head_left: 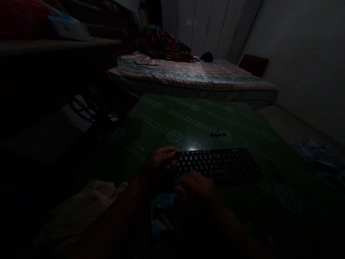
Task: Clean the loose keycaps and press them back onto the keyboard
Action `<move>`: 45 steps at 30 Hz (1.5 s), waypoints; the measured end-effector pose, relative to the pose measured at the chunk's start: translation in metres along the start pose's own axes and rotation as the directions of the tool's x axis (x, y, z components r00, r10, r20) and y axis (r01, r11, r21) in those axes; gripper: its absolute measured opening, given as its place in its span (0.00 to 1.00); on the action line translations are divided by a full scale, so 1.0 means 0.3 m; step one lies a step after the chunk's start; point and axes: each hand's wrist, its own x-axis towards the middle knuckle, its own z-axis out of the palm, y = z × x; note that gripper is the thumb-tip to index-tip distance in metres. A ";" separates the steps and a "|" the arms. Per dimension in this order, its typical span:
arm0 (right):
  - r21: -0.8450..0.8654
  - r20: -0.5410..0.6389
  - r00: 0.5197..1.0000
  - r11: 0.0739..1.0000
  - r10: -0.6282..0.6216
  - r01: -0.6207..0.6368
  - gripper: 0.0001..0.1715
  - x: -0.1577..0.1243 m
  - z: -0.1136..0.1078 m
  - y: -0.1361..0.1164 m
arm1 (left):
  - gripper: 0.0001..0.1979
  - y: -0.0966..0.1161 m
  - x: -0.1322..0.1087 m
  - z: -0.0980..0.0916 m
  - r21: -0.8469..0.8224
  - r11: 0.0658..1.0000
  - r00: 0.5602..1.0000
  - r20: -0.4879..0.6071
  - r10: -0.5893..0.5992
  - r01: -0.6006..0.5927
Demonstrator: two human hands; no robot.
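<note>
The light is very dim. A black keyboard [231, 166] lies on a green table with printed white globes [140, 118]. At its left end is my left hand [163, 160], thumb and fingers pinched together. A small dark bit shows at those fingertips, too dark to name. Just below the keyboard's front edge, my right hand [198, 183] is curled, its fingers closed and slightly smeared. Something bluish shows at its fingertips, but I cannot make it out. Below both hands is a blue and white cloth [163, 212]. Several small dark pieces [218, 134] lie in a row beyond the keyboard.
A pale crumpled cloth [99, 194] lies at the left near my forearm. Behind the table stands a bed [194, 73] with a colourful blanket [167, 45] on it. A shelf [102, 42] is at the left. Fabric [318, 154] lies at the right.
</note>
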 end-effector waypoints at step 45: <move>0.124 0.172 0.984 0.991 0.035 -0.057 0.08 0.082 -0.170 0.586 | 0.14 -0.038 -0.001 0.005 0.281 0.950 0.988 0.031 -0.153 0.139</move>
